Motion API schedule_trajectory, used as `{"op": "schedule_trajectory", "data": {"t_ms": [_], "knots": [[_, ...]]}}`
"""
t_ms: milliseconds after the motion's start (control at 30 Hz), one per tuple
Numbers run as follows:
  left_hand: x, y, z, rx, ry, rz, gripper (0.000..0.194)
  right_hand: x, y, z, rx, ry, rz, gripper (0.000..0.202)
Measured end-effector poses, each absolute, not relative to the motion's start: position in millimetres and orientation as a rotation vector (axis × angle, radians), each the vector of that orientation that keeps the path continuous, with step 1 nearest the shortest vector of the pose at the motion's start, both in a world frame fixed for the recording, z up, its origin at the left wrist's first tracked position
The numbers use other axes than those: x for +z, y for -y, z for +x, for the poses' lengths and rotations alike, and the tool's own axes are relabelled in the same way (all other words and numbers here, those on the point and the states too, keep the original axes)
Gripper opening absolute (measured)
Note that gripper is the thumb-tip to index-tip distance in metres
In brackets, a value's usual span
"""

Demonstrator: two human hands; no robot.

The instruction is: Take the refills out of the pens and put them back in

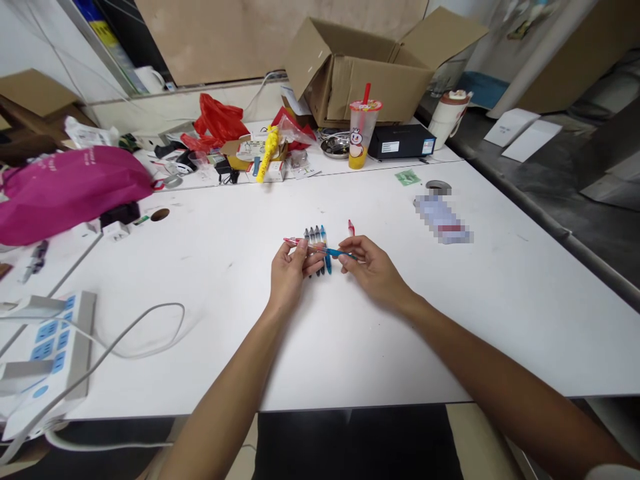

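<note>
My left hand [295, 268] pinches the red-tipped end of a pen [291, 240], which is held almost level above the table. At its other end, my right hand [367, 267] has its fingers closed round a blue part [338, 253]. Behind and below my hands several pens lie side by side on the white table; the rightmost is blue [329, 264], the others have dark ends. Just beyond my right hand lies a red-ended piece [351, 227], its near end hidden by the fingers.
A power strip [75, 347] with a looping cable is at the left, near a magenta bag [75, 187]. Along the back stand a drink cup [361, 137], a black box [401, 142] and an open carton [370, 83]. A tape roll [439, 187] lies at the right.
</note>
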State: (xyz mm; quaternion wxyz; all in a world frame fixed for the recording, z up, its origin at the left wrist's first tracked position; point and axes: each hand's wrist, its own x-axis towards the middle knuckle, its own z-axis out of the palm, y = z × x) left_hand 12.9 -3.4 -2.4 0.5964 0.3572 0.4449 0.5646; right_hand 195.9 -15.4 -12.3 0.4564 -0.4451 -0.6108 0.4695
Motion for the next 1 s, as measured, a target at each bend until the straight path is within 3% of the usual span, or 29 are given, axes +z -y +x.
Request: {"op": "schedule_trajectory", "data": {"t_ms": [667,1000], "knots": [[-8,4,18,1.316,-1.013,0.772,0.021,-14,11,197,0.982,1.579,-1.199,0.025],[-1,0,16,1.37,-0.949,0.442,0.015,-3,10,203,0.833,1.493,-1.087,0.018]]}}
